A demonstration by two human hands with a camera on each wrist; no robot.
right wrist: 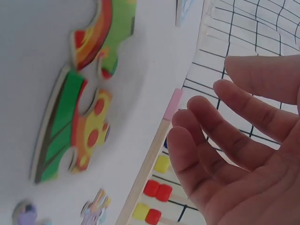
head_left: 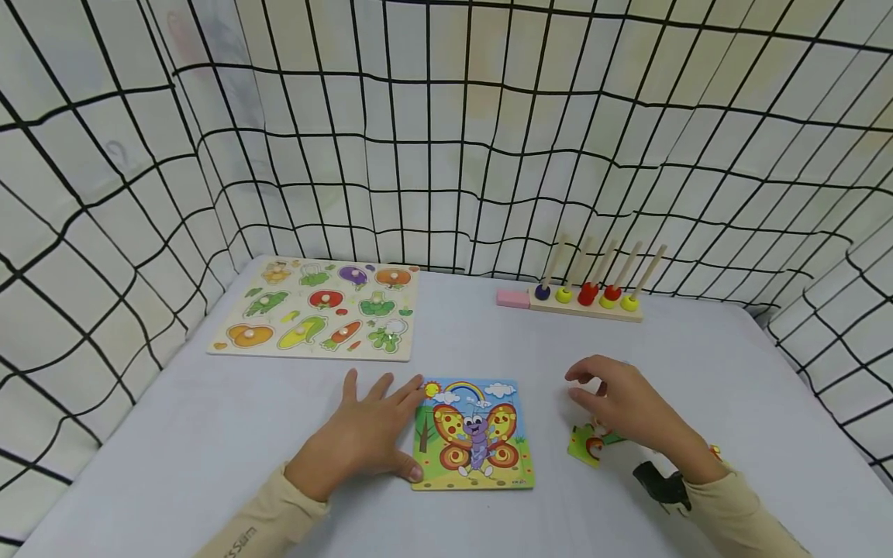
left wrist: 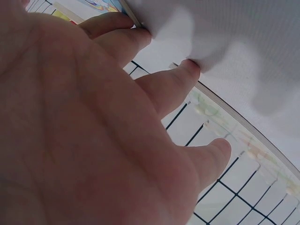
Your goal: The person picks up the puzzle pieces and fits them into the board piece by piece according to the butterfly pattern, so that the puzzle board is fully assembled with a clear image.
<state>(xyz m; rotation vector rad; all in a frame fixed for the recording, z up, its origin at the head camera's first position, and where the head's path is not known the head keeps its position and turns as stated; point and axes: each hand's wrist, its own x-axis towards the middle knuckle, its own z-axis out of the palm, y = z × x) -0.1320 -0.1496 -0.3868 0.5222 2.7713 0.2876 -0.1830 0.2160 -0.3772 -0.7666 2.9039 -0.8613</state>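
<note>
On the white table lies a square jigsaw puzzle (head_left: 477, 415) with a butterfly, sun and rainbow picture. My left hand (head_left: 363, 438) is spread flat at its left side, thumb and fingertips touching the edge. To the puzzle's right my right hand (head_left: 631, 403) hovers with loosely bent fingers, holding nothing. Below it lies a green loose jigsaw piece (head_left: 583, 446). The right wrist view shows a green and orange piece (right wrist: 110, 40) and a green piece with yellow and red dots (right wrist: 96, 122); smaller blurred colourful bits (right wrist: 96, 208) lie near them.
A wooden vegetable peg board (head_left: 356, 294) lies at the back left. At the back right stands a wooden peg rack (head_left: 589, 308) with coloured beads, a pink block (head_left: 512, 298) at its left end. Black netting (head_left: 463, 139) encloses the table. A dark object (head_left: 661, 484) shows beside the right wrist.
</note>
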